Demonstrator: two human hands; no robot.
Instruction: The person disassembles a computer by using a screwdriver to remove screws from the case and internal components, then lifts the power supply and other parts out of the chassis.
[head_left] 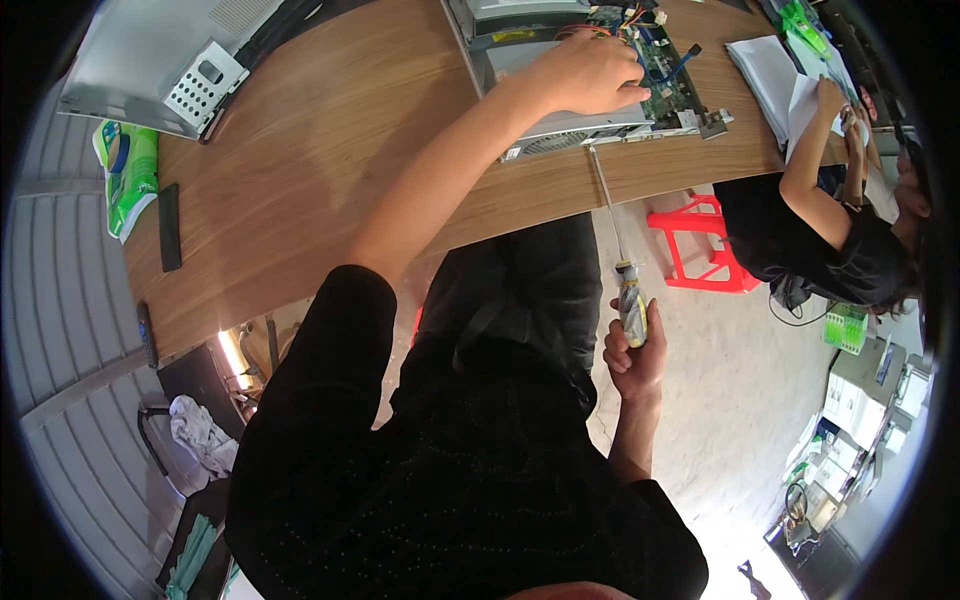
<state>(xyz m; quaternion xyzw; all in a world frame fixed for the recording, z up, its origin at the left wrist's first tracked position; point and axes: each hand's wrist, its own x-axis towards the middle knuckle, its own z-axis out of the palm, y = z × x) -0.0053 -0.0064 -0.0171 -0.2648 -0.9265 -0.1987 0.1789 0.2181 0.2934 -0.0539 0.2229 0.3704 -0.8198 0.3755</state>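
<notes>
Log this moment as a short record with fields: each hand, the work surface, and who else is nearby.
left hand: resting on the open computer case, by its circuit board
right hand: held low beside the body, gripping a long screwdriver, shaft pointing up toward the case
surface: wooden table
nearby: another person seated at right, handling papers; red stool

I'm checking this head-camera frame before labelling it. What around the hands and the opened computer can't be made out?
- Left hand: its fingertips and whatever they touch are hidden beneath the hand itself.
- Opened computer case: its far part is cut off by the top edge.
- Screwdriver: the right hand covers part of its handle.
- Circuit board: parts too small to identify.
</notes>
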